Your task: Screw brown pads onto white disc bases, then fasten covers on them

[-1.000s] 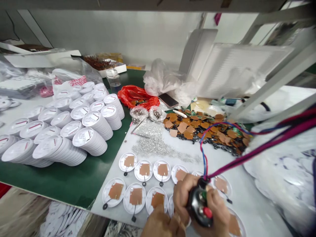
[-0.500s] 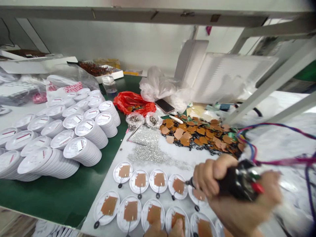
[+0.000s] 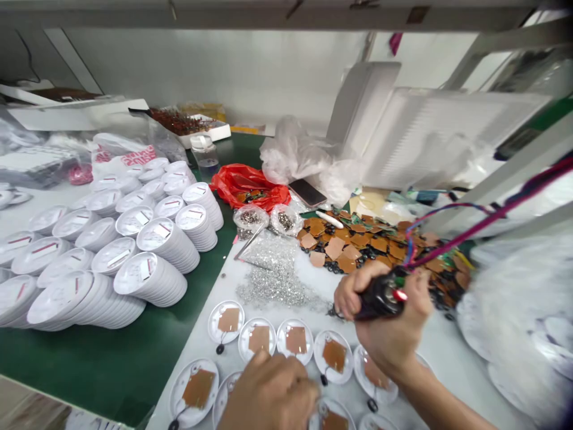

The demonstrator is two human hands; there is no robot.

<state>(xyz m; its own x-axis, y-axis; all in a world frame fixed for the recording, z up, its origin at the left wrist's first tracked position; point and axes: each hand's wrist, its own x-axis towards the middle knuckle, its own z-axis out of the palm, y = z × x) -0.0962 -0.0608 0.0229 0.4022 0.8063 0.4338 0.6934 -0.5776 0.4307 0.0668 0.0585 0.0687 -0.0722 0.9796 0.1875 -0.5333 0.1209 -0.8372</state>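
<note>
The left hand (image 3: 273, 394), earlier at the bottom edge, now covers more of the white dishes (image 3: 318, 355), its grip impossible to tell; the right hand (image 3: 389, 322) stays clamped around the black screwdriver (image 3: 378, 298), its tip shifted from a dish's rim to the silvery screws (image 3: 277, 286).

The left hand (image 3: 272, 394) partly hides a white dish (image 3: 220, 401).

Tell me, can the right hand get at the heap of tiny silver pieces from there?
Probably yes: the right hand grips a black tool whose tip is close to the near edge of the silver heap, and nothing visible stands between them.
</note>
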